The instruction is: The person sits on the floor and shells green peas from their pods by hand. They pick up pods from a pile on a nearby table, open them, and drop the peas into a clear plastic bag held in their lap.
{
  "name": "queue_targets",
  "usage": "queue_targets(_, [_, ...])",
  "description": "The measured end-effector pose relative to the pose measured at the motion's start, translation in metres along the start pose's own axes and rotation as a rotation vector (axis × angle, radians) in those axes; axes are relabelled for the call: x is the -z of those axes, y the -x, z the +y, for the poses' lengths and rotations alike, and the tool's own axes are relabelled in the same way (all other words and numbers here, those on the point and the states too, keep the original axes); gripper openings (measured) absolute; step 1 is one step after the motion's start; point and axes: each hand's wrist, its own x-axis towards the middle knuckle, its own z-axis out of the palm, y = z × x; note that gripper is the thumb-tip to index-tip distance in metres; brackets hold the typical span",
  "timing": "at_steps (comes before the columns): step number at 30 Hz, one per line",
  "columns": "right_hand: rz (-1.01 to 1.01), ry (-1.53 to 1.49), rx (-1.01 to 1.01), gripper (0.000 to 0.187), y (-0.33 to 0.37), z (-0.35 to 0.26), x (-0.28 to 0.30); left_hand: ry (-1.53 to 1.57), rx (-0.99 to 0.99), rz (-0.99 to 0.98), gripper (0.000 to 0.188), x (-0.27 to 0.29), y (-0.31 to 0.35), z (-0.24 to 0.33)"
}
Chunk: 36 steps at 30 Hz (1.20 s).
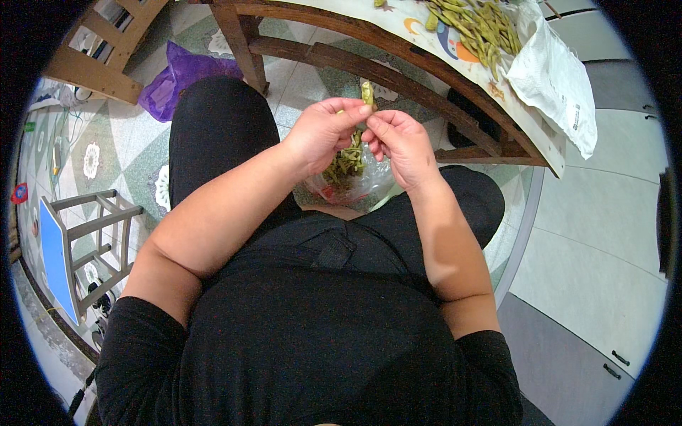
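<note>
Both hands meet in front of me, above the gap between my knees. A green bean pod point(366, 94) sticks up from the fingertips of my left hand point(318, 136), pinched between thumb and forefinger. My right hand point(406, 148) is closed too, its thumb and forefinger pressed together at the pod's lower end. Its other fingers are curled in. Below the hands is a clear plastic bag point(380, 186) with green pods or shells point(345, 167) inside, partly hidden by the hands. More pods point(474, 30) lie heaped on the table ahead to the right.
A wooden table point(341, 67) with a light patterned cover stands ahead, a white bag point(554, 89) at its right end. Purple plastic point(181, 77) lies on the floor ahead-left. A blue-topped stool point(60, 259) is at left. Pale cabinets point(590, 234) line the right side.
</note>
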Motion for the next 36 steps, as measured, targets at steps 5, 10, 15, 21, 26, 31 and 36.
queue_targets(5, [-0.047,-0.015,-0.019,0.013,0.0,-0.002,-0.004,0.034,-0.002,0.039,0.014,-0.006,0.003,0.003])
queue_targets(10, [-0.074,0.009,0.023,0.013,0.001,0.0,-0.004,0.063,-0.023,-0.039,0.013,-0.007,0.009,0.005])
queue_targets(15, [-0.103,-0.051,0.034,0.012,0.003,0.002,-0.005,0.093,-0.03,-0.022,0.013,0.0,0.005,-0.002])
queue_targets(21, [-0.093,-0.087,0.074,0.012,0.002,0.004,-0.006,0.165,-0.012,-0.105,0.013,0.005,-0.002,-0.008])
queue_targets(26, [0.015,0.296,0.267,0.013,0.001,0.007,-0.006,0.267,0.068,-0.127,0.009,0.001,0.0,-0.003])
queue_targets(31, [0.07,0.77,0.587,0.013,-0.002,0.012,0.003,0.339,0.176,-0.102,0.007,-0.002,0.003,0.003])
queue_targets(36, [0.1,0.854,0.539,0.014,0.0,0.007,0.002,0.247,0.117,-0.119,0.006,0.0,0.001,-0.002])
